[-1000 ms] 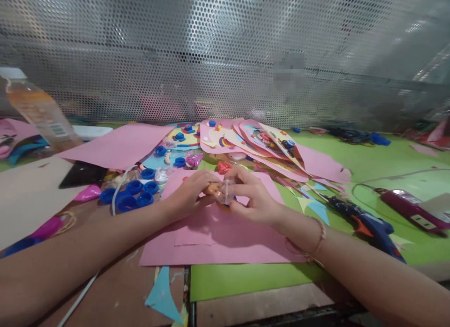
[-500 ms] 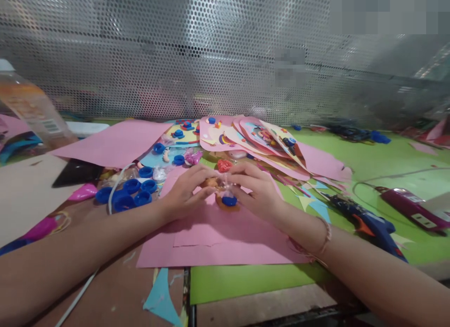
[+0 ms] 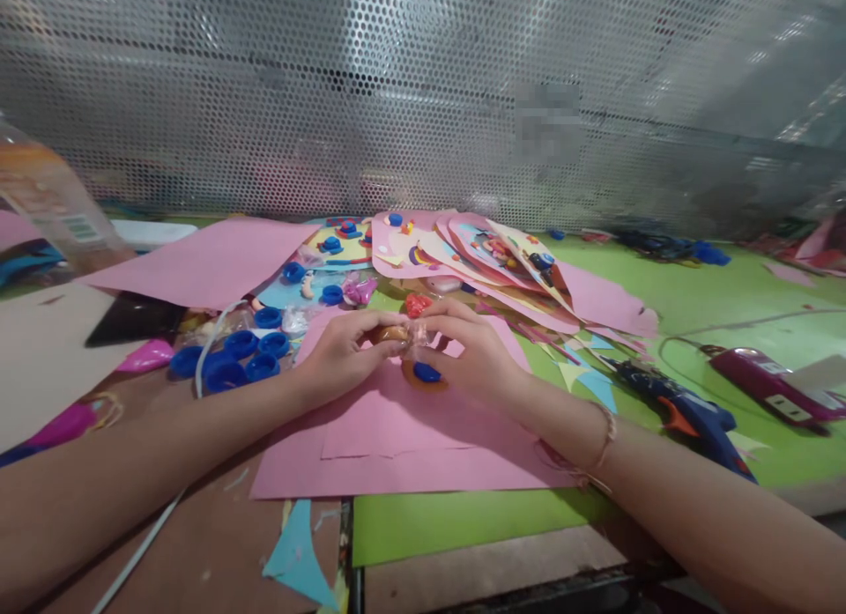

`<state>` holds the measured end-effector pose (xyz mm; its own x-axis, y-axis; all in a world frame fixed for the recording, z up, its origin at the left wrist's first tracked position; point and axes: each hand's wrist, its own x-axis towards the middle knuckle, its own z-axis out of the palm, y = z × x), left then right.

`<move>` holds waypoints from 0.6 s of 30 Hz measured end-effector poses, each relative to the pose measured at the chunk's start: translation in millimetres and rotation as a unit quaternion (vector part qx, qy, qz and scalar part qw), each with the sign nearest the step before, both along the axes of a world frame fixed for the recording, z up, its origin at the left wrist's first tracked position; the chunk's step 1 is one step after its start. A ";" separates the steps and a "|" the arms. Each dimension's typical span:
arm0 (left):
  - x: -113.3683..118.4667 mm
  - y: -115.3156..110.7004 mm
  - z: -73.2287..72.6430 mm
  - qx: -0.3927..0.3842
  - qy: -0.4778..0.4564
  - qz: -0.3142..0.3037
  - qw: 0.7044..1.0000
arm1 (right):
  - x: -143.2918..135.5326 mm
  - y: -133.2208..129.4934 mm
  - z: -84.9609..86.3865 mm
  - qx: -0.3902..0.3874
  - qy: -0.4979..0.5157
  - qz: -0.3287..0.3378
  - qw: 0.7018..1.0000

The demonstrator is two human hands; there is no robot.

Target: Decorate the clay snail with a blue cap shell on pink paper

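My left hand [image 3: 342, 350] and my right hand [image 3: 474, 345] meet over pink paper [image 3: 403, 433]. Between them is a small clear plastic bag of brown clay [image 3: 394, 332]. The left fingers pinch its filled end, and the right fingers grip the crumpled clear end. Just below, a brown clay disc [image 3: 415, 383] with a blue clay piece [image 3: 427, 373] on it lies on the paper, partly covered by my right hand. Behind the fingertips sits a red clay lump [image 3: 418, 306].
Several blue caps [image 3: 226, 372] and a white cable [image 3: 202, 367] lie left. Decorated paper cutouts [image 3: 463, 253] are piled behind. At the right are a blue glue gun [image 3: 687, 416] and a purple power strip [image 3: 773, 380]; a bottle [image 3: 59, 200] stands far left.
My left fingers have closed further round the brown clay in the bag, and both hands have drawn slightly closer together. The whole view has shifted slightly.
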<state>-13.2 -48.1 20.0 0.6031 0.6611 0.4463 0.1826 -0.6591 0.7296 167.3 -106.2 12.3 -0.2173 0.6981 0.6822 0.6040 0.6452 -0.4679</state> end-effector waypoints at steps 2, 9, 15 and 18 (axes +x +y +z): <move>0.7 -1.5 0.8 -0.027 0.001 -0.002 1.000 | -2.2 -0.8 1.5 -0.050 0.053 0.007 0.997; 1.1 -4.0 3.1 0.028 0.046 0.010 0.998 | -5.0 -1.8 7.3 -0.154 0.174 0.010 0.973; 2.7 -2.3 1.3 0.062 0.052 0.017 0.997 | -5.0 -0.6 7.5 -0.189 0.210 0.004 0.959; 3.0 -2.4 0.9 0.054 0.033 0.002 0.998 | -4.7 -1.6 8.3 -0.171 0.190 -0.004 0.967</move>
